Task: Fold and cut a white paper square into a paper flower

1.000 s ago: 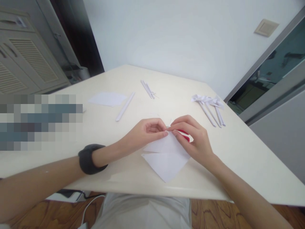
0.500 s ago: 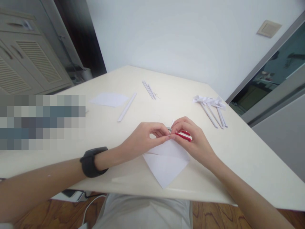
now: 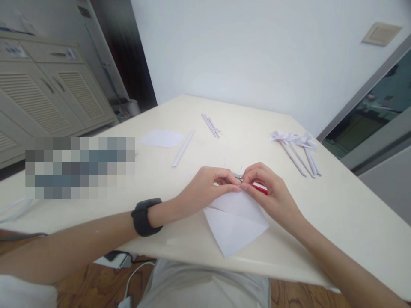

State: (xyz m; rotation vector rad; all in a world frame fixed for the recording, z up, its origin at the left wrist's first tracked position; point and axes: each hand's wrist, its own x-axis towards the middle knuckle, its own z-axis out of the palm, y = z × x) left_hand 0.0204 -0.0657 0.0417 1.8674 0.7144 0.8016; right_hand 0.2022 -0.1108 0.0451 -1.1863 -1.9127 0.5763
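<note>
My left hand (image 3: 212, 182) and my right hand (image 3: 266, 184) meet fingertip to fingertip, both closed in a pinch. What lies between the fingertips is too small to name. Just beneath them is a white square of paper (image 3: 236, 229) with a slit running in from its left side, one corner towards me. Scissors with red handles (image 3: 260, 189) lie on the table behind the fingers, partly covered by my right hand; a bit of their metal blade shows between the hands. A thin white strip (image 3: 242, 168) sticks up beyond the fingertips.
On the white table (image 3: 199, 239) are a rolled paper stick (image 3: 183, 149), flat paper sheets (image 3: 163, 138), several thin paper sticks (image 3: 210, 125) and, at right, paper pinwheels (image 3: 293, 141) on rolled sticks. A pixelated patch covers the left side. The wall (image 3: 224, 51) stands behind.
My view has swung left, so everything sits further right in the picture. Both hands stay pinched together over the paper, and my right hand now covers more of the red handles.
</note>
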